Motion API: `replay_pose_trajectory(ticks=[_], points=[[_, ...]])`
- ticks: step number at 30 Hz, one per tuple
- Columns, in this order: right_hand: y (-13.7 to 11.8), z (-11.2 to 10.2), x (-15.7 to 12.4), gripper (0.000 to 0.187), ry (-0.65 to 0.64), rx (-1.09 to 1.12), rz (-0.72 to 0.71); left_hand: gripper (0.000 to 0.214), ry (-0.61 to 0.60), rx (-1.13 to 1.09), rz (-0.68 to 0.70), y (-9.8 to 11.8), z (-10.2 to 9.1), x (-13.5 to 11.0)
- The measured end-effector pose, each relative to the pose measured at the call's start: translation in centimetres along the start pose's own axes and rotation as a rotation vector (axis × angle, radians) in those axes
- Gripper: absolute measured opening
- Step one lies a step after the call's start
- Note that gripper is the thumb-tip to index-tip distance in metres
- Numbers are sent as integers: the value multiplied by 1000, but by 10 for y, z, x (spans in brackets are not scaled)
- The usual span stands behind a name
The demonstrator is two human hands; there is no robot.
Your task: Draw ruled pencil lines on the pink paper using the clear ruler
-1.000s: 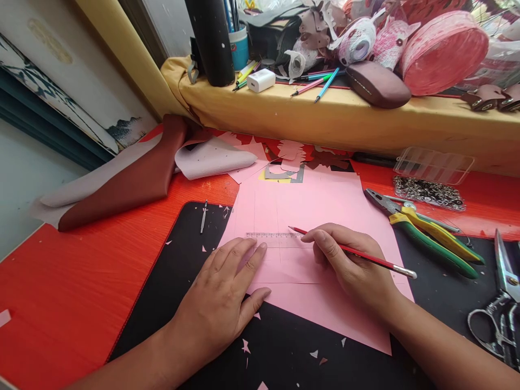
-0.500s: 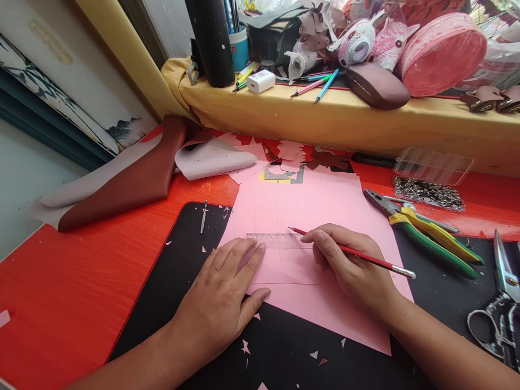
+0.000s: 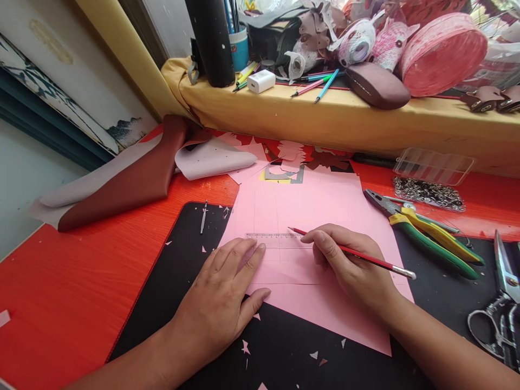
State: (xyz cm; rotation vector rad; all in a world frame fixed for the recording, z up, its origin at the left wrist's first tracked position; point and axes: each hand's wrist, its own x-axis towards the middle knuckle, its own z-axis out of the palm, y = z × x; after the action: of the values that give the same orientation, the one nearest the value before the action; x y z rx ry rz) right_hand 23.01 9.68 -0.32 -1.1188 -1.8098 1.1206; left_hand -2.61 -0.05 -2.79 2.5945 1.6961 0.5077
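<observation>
A pink paper sheet [image 3: 312, 203] lies on a black cutting mat [image 3: 182, 254]. A clear ruler [image 3: 276, 238] rests across the sheet. My left hand [image 3: 221, 300] lies flat, fingers stretched out, pressing the ruler's left end onto the paper. My right hand [image 3: 351, 268] is closed on a red pencil [image 3: 365, 258] whose tip touches the paper at the ruler's upper edge. Faint pencil lines cross the sheet.
Green and yellow pliers [image 3: 426, 230] and scissors [image 3: 501, 292] lie to the right. A small metal tool [image 3: 203, 216] sits at the mat's left. Brown leather [image 3: 130, 181] lies on the red table [image 3: 69, 281]. A cluttered yellow ledge [image 3: 345, 116] runs along the back.
</observation>
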Motion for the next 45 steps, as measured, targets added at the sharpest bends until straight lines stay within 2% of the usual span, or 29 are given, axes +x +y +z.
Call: replay_pose_trajectory(ticks=[8, 34, 45], points=[[1, 0, 0, 36, 2, 7, -11, 52, -7, 8, 6, 0, -1, 1], [0, 0, -2, 36, 18, 35, -23, 50, 18, 29, 30, 1, -1, 2], [1, 0, -1, 42, 95, 12, 11, 51, 70, 30, 30, 4, 0, 3]])
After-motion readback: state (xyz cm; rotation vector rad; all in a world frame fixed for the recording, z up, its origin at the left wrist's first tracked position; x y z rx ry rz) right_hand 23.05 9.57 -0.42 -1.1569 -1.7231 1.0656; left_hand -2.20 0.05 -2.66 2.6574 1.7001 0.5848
